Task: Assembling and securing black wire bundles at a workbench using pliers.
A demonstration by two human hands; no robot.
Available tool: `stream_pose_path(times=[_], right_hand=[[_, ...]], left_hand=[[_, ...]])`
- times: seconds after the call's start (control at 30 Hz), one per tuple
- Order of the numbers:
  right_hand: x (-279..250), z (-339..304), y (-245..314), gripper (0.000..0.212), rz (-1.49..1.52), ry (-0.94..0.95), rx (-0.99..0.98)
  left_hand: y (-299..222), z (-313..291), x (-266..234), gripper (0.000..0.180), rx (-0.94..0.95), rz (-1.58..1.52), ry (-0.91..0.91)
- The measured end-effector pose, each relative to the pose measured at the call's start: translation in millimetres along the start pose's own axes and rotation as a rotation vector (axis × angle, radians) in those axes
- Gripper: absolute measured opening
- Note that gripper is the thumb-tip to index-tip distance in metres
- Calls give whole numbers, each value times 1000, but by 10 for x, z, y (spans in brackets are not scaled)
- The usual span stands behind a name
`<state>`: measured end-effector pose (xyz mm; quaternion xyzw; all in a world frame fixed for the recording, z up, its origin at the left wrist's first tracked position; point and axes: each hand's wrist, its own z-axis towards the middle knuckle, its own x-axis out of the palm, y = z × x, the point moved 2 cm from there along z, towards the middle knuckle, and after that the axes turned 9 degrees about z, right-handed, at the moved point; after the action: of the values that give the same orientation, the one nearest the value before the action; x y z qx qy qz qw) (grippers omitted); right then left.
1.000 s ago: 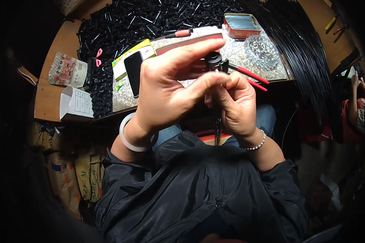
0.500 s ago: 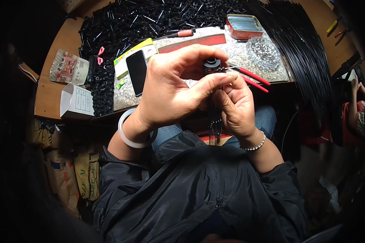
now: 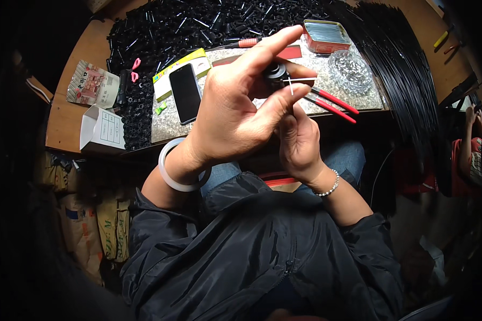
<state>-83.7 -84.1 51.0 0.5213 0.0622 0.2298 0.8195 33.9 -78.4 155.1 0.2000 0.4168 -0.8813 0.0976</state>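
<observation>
My left hand [image 3: 227, 109], with a pale bangle at the wrist, grips a black cylindrical part [image 3: 276, 72] between thumb and fingers above the bench's near edge. Its index finger points up and away from the part. Thin silvery pins [image 3: 304, 79] cross each other beside the part, near my left thumb tip. Just below, my right hand [image 3: 303, 147], wearing a beaded bracelet, has its fingers closed; whatever they hold is hidden behind the left hand. Red-handled pliers [image 3: 334, 101] lie beyond my hands, their jaws partly covered.
A phone [image 3: 185, 93] leans on a yellow-and-white box [image 3: 198, 61]. A red tin of thin rods [image 3: 325, 38] and clear glass dish [image 3: 351, 70] stand right. Black parts [image 3: 171, 27] heap behind; long black strips [image 3: 404, 69] overhang the edge. Another person's arm [image 3: 467, 139] shows far right.
My right hand has dropped slightly left and down, away from the part. My left index finger has lifted and straightened, and the crossing pins show more plainly.
</observation>
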Motion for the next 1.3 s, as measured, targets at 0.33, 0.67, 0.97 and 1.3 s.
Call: stream_pose_path(times=[0.33, 0.67, 0.97, 1.3], right_hand=[[11, -51, -153, 15, -202, 47, -259], [-343, 83, 242, 52, -539, 113, -254], [-122, 135, 570, 20, -742, 95, -600], [-1373, 43, -400, 25, -1295, 153, -186]], left_hand=[[289, -202, 290, 59, -186, -425, -256], [324, -320, 322, 21, -394, -214, -222], [488, -529, 340, 34, -309, 38, -232], [555, -541, 131, 29, -531, -202, -286]])
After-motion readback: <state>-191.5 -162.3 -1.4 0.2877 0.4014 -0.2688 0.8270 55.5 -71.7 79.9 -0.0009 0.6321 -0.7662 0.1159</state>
